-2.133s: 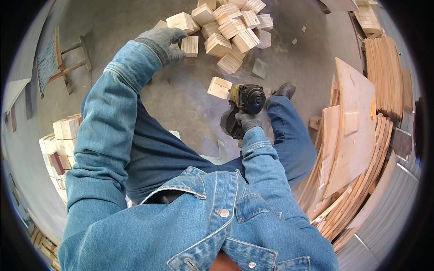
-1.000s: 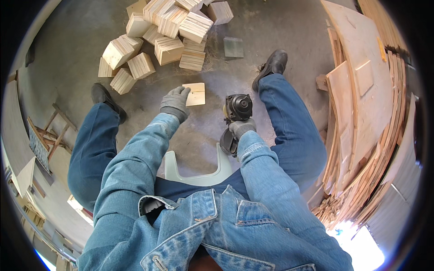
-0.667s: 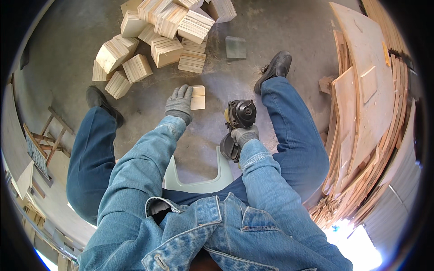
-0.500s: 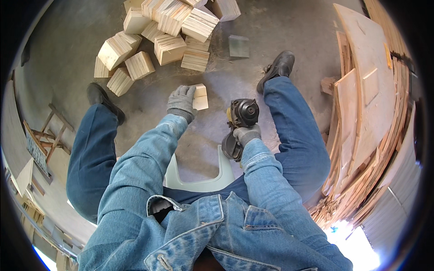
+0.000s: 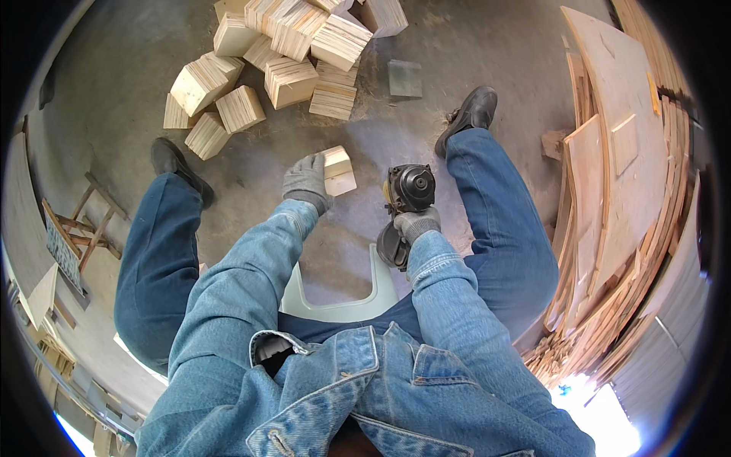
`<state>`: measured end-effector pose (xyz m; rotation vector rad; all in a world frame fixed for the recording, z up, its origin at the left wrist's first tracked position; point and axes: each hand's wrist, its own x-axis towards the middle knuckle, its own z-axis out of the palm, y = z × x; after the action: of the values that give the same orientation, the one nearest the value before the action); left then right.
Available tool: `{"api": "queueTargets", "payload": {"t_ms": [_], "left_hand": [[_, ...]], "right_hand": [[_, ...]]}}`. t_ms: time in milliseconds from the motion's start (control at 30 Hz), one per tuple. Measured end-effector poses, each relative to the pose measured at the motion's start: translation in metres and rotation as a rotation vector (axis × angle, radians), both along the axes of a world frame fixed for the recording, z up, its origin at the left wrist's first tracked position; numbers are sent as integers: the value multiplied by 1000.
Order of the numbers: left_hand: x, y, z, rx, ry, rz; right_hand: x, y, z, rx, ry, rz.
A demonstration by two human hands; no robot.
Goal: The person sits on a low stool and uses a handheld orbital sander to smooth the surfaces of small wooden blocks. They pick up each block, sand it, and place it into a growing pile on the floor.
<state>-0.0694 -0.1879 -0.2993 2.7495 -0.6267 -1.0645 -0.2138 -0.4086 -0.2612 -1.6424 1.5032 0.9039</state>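
My left hand (image 5: 306,181), in a grey knitted glove, is closed on the left side of a small pale wooden block (image 5: 339,172). The fingertips lie along its edge, and the thumb is hard to make out. Over to the right, my gloved right hand (image 5: 417,223) is wrapped round the grip of a dark coil nailer (image 5: 412,188). The tool's round cap faces up, and its round magazine (image 5: 391,247) sits on the near left side of the hand. A gap of bare floor separates block and nailer; the nailer's nose is hidden beneath its body.
Several stacked plywood blocks (image 5: 292,81) lie heaped ahead, left of centre. Nearby is a grey-green square piece (image 5: 405,79). Long boards (image 5: 636,164) and strips lean at the right. A pale stool (image 5: 335,311) shows between my legs; a wooden frame (image 5: 84,221) stands at left.
The wooden block has turned slightly and come a little toward me and to the right, with my left hand on it. My right hand and the nailer hold almost the same place.
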Motion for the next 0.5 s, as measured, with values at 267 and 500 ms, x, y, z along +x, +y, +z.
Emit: {"api": "queueTargets", "payload": {"t_ms": [267, 500], "left_hand": [[-9, 22, -23, -75, 81, 134], [-19, -9, 5, -164, 114, -31]], "right_hand": [[-3, 3, -9, -24, 36, 57], [-8, 1, -14, -35, 32, 36]]}}
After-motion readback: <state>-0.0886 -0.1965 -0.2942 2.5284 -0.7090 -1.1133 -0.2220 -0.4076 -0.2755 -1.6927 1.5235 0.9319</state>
